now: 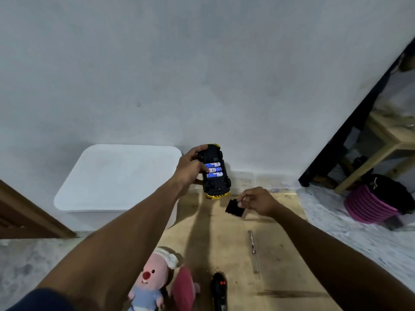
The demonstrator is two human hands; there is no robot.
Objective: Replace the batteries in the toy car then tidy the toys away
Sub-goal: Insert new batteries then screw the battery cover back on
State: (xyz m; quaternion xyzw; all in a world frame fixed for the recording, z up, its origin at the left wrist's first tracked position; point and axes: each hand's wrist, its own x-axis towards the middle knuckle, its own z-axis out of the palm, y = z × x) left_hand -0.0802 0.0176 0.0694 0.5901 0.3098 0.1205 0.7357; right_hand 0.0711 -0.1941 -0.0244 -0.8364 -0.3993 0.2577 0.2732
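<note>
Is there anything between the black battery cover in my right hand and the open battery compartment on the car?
Nothing stands in the gap: the battery cover, pinched by the right hand, hangs just below the upturned toy car, held by the left hand. One left fingertip lies on the batteries and may need to shift.

The black and yellow plastic toy car (216, 185) is showing a smooth, faintly glossy underside, and the three blue-and-white batteries (214, 169) in it are gleaming with shiny wrappers. The flat black plastic battery cover (234, 208) is looking matt. The slim metal screwdriver (253, 250) is glinting on the pale, scuffed wooden board (280, 254). The pink plush toy (150, 277) is looking soft and fuzzy, and the white plastic storage box (116, 176) is looking smooth and matt.
</note>
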